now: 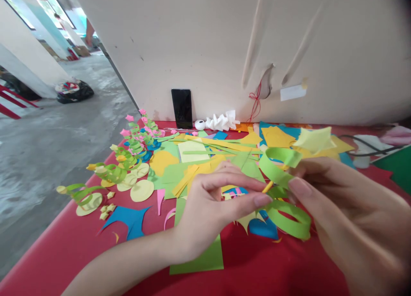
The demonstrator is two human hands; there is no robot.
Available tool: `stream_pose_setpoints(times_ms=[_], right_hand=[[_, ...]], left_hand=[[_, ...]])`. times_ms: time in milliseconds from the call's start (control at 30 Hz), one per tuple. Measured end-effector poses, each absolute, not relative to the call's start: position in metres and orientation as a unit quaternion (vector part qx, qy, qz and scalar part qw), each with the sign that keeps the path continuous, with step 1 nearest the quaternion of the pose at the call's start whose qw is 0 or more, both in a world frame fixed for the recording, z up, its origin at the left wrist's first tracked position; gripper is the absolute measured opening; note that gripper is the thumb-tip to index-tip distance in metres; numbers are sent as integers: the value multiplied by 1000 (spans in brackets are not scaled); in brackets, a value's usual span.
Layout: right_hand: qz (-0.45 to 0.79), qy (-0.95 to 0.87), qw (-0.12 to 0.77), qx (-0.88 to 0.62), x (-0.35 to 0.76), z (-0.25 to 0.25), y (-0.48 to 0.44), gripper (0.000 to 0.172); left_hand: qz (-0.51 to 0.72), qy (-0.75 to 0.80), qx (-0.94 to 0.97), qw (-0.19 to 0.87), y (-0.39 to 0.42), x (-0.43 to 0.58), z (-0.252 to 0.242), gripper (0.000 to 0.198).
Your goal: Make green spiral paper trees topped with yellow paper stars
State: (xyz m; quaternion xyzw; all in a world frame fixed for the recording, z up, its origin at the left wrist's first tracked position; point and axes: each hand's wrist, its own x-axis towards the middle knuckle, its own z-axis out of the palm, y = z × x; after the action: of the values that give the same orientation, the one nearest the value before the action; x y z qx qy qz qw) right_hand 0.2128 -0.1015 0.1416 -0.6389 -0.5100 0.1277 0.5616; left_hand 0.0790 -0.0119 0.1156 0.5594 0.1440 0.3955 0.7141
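Note:
My left hand (221, 201) is closed, thumb and forefinger pinching a thin yellow stick (267, 187) whose far end points at a curled green paper strip (289, 219). That strip loops in a spiral, and the fingers of my right hand (334, 201) are closed on its middle. Just above my right fingers is a pale yellow paper star (314, 140); whether it is joined to the strip I cannot tell. Beneath my left wrist lies a green paper sheet (205, 259). A blue paper scrap (263, 228) sits below the spiral.
Paper spirals with pink stars (141, 133) and yellow-tipped spirals on round bases (90, 201) line the red table's (58, 253) left edge. Cut strips (221, 144) spread across the middle. A phone (182, 108) leans on the white panel (208, 43) behind. A blue scrap (126, 221) lies front left.

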Motion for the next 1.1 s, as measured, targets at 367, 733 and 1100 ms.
stream_pose_setpoints(times_ms=[367,733,1100], right_hand=[[118,-511,560,-642,212,142,-100,6],[123,-512,555,-644,212,142,-95,11],[128,-494,559,-653,209,146,-96,9]], left_hand=[[386,148,562,716,-13,79,115,20],[384,153,572,708,-14,78,116,20],[400,168,602,670,-14,78,117,14]])
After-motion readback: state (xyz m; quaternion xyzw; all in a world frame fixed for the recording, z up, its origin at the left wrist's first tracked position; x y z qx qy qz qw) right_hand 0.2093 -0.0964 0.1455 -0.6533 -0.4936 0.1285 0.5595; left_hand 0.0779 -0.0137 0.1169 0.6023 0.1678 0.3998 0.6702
